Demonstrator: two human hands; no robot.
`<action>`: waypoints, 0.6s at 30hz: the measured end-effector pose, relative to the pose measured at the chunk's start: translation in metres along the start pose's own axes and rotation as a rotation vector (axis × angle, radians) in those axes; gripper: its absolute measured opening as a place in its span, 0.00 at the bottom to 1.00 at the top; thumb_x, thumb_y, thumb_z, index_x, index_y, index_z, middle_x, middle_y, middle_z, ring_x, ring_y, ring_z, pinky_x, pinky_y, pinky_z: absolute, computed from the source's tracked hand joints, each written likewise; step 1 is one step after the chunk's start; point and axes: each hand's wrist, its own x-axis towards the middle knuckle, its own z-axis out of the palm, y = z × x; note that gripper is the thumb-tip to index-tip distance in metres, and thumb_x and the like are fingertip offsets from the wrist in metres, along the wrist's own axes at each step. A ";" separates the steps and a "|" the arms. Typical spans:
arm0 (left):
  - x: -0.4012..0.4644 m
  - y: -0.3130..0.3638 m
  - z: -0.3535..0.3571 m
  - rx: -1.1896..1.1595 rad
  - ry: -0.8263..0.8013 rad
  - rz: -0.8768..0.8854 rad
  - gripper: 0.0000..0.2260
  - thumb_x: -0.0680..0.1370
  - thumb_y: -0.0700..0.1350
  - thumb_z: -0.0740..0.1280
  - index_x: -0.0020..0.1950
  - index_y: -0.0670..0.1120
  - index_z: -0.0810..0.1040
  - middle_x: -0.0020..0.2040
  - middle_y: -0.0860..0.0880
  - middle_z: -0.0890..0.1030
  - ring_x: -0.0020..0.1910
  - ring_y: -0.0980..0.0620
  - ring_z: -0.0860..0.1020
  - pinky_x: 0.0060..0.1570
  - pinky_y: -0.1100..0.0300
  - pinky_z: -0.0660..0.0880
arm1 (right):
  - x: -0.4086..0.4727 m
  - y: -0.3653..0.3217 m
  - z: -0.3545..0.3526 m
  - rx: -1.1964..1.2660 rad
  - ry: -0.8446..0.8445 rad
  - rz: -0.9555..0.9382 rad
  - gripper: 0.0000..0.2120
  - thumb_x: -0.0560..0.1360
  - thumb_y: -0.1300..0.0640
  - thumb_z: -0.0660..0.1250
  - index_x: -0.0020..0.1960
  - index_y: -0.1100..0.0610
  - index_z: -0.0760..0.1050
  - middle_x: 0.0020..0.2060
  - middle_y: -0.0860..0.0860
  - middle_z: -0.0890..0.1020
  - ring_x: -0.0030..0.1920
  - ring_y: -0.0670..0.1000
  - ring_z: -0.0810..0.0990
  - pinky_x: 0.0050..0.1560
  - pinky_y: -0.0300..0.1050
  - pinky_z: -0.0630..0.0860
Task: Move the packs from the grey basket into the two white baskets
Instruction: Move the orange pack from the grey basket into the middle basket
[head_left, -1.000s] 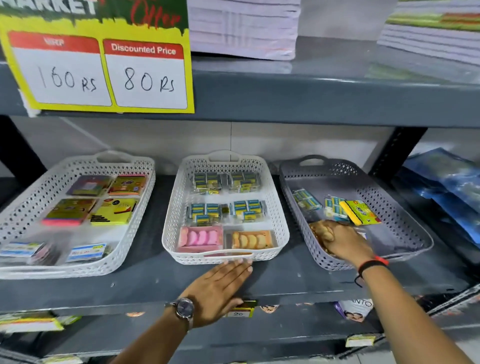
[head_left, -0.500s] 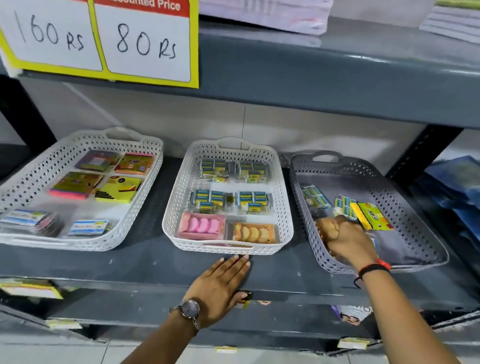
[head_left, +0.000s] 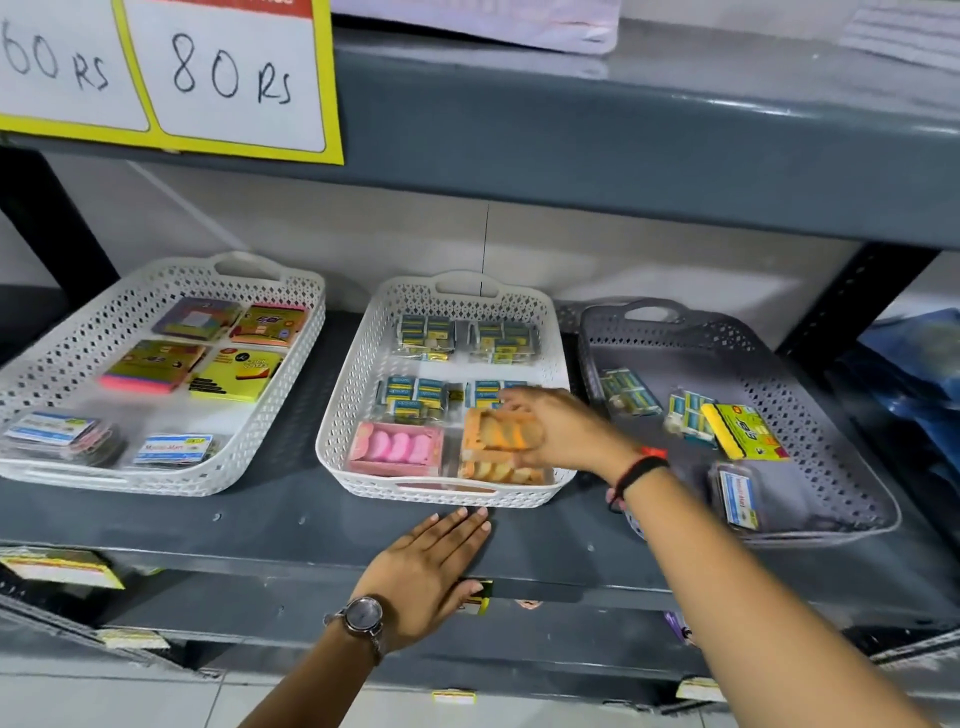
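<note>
My right hand (head_left: 558, 431) grips an orange pack (head_left: 497, 428) just above a matching orange pack (head_left: 506, 472) in the front right corner of the middle white basket (head_left: 343, 395). A pink pack (head_left: 397, 449) lies beside it. The grey basket (head_left: 852, 441) on the right holds two blue-green packs (head_left: 628, 391), a yellow pack (head_left: 743, 432) and a clear pack with a blue label (head_left: 737, 496). The left white basket (head_left: 291, 374) holds several coloured packs. My left hand (head_left: 431, 566) rests flat on the shelf edge, fingers apart, holding nothing.
All three baskets sit on a dark grey metal shelf (head_left: 291, 525). Another shelf (head_left: 623, 140) hangs low overhead with a yellow price sign (head_left: 223, 78) on its edge. A black upright post (head_left: 852, 306) stands behind the grey basket. Blue packets (head_left: 919, 374) lie at far right.
My right hand lifted an orange pack out of the grey basket and carried it left over the middle white basket. My left hand stayed on the shelf edge.
</note>
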 end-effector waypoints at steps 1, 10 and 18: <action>0.000 0.000 0.000 -0.002 0.000 0.002 0.25 0.82 0.57 0.40 0.68 0.47 0.65 0.65 0.51 0.76 0.63 0.53 0.77 0.70 0.63 0.48 | 0.004 0.002 0.006 -0.009 -0.033 -0.010 0.37 0.67 0.56 0.76 0.72 0.58 0.63 0.69 0.54 0.73 0.68 0.52 0.71 0.69 0.43 0.66; 0.000 -0.001 -0.001 -0.014 0.012 0.029 0.28 0.82 0.57 0.41 0.66 0.46 0.73 0.65 0.50 0.77 0.62 0.52 0.77 0.70 0.63 0.49 | 0.010 0.015 0.021 -0.025 -0.061 -0.037 0.36 0.68 0.56 0.74 0.72 0.53 0.63 0.71 0.51 0.70 0.70 0.52 0.68 0.71 0.47 0.66; -0.001 0.001 -0.003 -0.017 0.036 0.013 0.24 0.82 0.58 0.41 0.68 0.47 0.66 0.64 0.51 0.77 0.62 0.53 0.77 0.70 0.63 0.49 | -0.016 0.037 0.000 0.133 0.230 0.136 0.27 0.72 0.53 0.70 0.69 0.52 0.67 0.69 0.51 0.71 0.69 0.53 0.69 0.69 0.49 0.66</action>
